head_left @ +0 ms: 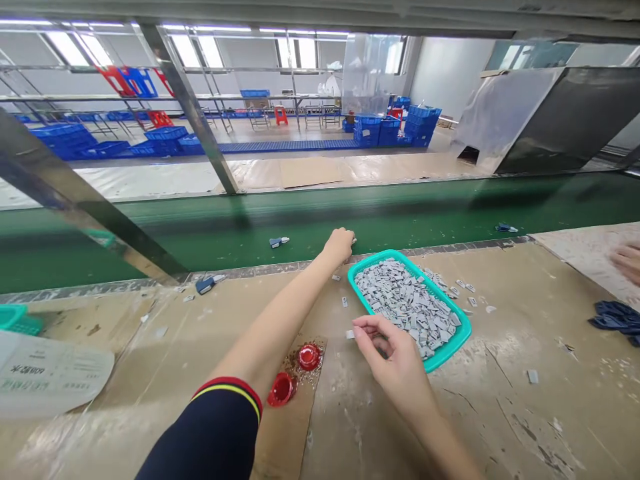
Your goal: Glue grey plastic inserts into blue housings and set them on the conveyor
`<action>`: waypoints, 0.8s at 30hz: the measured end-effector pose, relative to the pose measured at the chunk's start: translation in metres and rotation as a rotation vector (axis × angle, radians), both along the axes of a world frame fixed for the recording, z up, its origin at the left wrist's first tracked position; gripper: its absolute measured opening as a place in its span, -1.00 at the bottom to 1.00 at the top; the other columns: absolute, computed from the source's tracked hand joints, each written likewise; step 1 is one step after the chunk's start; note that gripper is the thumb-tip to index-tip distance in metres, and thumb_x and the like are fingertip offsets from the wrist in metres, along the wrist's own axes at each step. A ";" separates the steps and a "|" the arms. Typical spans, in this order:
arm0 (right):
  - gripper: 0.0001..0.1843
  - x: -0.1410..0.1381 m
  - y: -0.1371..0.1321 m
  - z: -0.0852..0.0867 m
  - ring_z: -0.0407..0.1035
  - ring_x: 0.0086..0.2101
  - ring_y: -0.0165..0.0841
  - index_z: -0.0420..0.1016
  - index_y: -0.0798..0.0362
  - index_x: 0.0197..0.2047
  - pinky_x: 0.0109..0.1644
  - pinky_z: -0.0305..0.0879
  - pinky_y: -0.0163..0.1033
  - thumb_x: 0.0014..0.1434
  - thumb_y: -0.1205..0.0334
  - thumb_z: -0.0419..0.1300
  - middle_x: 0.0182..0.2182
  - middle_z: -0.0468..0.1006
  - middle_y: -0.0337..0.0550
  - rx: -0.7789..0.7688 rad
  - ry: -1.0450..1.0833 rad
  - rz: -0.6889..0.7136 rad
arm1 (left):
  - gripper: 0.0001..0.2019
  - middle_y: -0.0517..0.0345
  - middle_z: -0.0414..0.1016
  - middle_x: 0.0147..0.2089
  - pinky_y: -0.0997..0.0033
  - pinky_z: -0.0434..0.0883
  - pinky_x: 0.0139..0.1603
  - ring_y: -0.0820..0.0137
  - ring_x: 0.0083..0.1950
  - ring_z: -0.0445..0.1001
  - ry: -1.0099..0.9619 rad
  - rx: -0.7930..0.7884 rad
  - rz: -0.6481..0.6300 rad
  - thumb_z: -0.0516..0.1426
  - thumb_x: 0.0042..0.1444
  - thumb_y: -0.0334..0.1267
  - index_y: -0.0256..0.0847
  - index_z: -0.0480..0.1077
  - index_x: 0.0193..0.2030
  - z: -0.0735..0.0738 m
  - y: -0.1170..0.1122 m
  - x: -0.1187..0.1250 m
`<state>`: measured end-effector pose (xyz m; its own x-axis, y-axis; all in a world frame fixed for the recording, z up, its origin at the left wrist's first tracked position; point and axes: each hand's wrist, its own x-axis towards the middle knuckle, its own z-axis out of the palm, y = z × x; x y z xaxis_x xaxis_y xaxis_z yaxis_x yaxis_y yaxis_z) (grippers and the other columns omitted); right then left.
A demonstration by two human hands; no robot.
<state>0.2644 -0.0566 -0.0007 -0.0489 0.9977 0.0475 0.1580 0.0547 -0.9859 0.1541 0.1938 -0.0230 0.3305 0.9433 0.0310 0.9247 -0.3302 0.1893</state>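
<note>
My left hand (339, 245) is stretched out to the edge of the green conveyor belt (320, 220), fingers closed around a small part that barely shows. My right hand (393, 357) hovers low over the worn table (500, 400), fingers pinched on a small grey piece, at the near left edge of a teal tray (453, 348). The tray is heaped with several small grey parts (407, 303). A few loose grey parts (463, 287) lie scattered on the table around it.
Two red caps (295, 373) sit by my left forearm. Small blue-and-white parts (279, 242) (209, 284) (506, 228) lie on and beside the belt. Another person's hand (627, 260) and dark blue pieces (617, 319) are at the right. A metal frame post (75, 200) slants at left.
</note>
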 end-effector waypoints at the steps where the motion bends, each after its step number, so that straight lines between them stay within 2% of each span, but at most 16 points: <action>1: -0.79 -0.003 -0.001 -0.002 0.40 -0.27 -0.32 0.49 0.04 -0.19 -0.22 0.33 -0.31 0.22 0.11 0.13 -0.31 0.53 -0.16 -0.014 0.024 0.057 | -0.70 -0.02 0.37 0.03 0.09 0.38 -0.02 0.25 0.00 0.40 0.000 -0.017 0.008 0.09 0.18 -0.18 -0.27 0.34 0.01 -0.001 -0.001 -0.004; 5: -0.73 -0.017 -0.003 -0.010 0.43 -0.35 -0.31 0.56 0.09 -0.23 -0.33 0.35 -0.30 0.15 0.07 0.20 -0.31 0.58 -0.08 -0.172 0.140 0.218 | -0.69 -0.03 0.37 0.05 0.07 0.39 -0.02 0.24 0.01 0.40 -0.011 -0.077 0.033 0.12 0.17 -0.21 -0.28 0.33 0.01 0.001 -0.014 -0.027; 8: -0.70 -0.027 -0.004 -0.017 0.44 -0.38 -0.29 0.58 0.14 -0.31 -0.36 0.35 -0.30 0.02 0.05 0.31 -0.37 0.60 -0.05 -0.246 0.194 0.191 | -0.71 -0.03 0.37 0.04 0.07 0.38 -0.02 0.24 0.01 0.40 -0.078 -0.094 0.044 0.13 0.15 -0.22 -0.29 0.35 -0.01 0.009 -0.032 -0.047; 11: -0.69 -0.035 -0.003 -0.021 0.44 -0.42 -0.28 0.57 0.16 -0.38 -0.38 0.33 -0.29 -0.06 0.04 0.36 -0.45 0.60 -0.04 -0.268 0.181 0.137 | -0.73 -0.03 0.36 0.05 0.05 0.37 0.00 0.24 0.02 0.39 -0.218 -0.063 0.057 0.13 0.16 -0.26 -0.29 0.35 -0.02 0.020 -0.059 -0.067; 13: -0.66 -0.039 -0.003 -0.022 0.44 -0.46 -0.28 0.56 0.17 -0.41 -0.43 0.31 -0.29 -0.09 0.02 0.37 -0.49 0.59 -0.03 -0.293 0.170 0.120 | -0.75 -0.01 0.40 0.02 0.10 0.38 0.01 0.26 0.01 0.40 -0.342 -0.038 0.061 0.11 0.16 -0.32 -0.29 0.34 -0.02 0.030 -0.087 -0.081; 15: -0.65 -0.043 -0.003 -0.021 0.44 -0.46 -0.28 0.55 0.18 -0.42 -0.43 0.30 -0.28 -0.10 0.02 0.37 -0.50 0.59 -0.02 -0.293 0.174 0.133 | -0.76 0.02 0.45 -0.04 0.22 0.42 -0.02 0.31 -0.02 0.43 -0.476 -0.025 0.065 0.07 0.17 -0.35 -0.26 0.33 -0.01 0.041 -0.122 -0.097; 17: -0.65 -0.048 -0.003 -0.020 0.46 -0.44 -0.26 0.56 0.18 -0.42 -0.37 0.33 -0.25 -0.08 0.02 0.36 -0.48 0.60 -0.01 -0.274 0.188 0.154 | -0.75 0.04 0.47 -0.04 0.35 0.45 -0.07 0.34 -0.02 0.44 -0.600 -0.018 0.074 0.02 0.19 -0.31 -0.21 0.32 0.01 0.051 -0.163 -0.113; 19: -0.66 -0.053 -0.004 -0.019 0.47 -0.41 -0.24 0.56 0.18 -0.43 -0.30 0.35 -0.21 -0.07 0.03 0.36 -0.47 0.60 0.01 -0.264 0.195 0.158 | -0.72 0.00 0.45 0.02 0.34 0.46 -0.05 0.35 -0.03 0.46 -0.714 -0.010 0.108 0.00 0.20 -0.26 -0.19 0.30 0.04 0.060 -0.205 -0.130; 20: -0.67 -0.055 -0.004 -0.019 0.48 -0.41 -0.22 0.56 0.18 -0.43 -0.28 0.35 -0.20 -0.06 0.03 0.36 -0.47 0.60 0.01 -0.264 0.192 0.152 | -0.71 -0.02 0.45 0.03 0.32 0.45 -0.02 0.33 -0.01 0.46 -0.795 -0.004 0.151 0.01 0.20 -0.22 -0.19 0.31 0.04 0.063 -0.225 -0.138; 24: -0.68 -0.058 -0.005 -0.017 0.49 -0.39 -0.19 0.56 0.18 -0.43 -0.26 0.36 -0.17 -0.06 0.04 0.35 -0.47 0.60 0.02 -0.264 0.158 0.123 | -0.64 0.00 0.50 0.00 0.30 0.42 0.06 0.25 0.05 0.45 -1.191 0.003 0.475 0.23 0.00 -0.19 -0.15 0.39 -0.03 0.064 -0.294 -0.158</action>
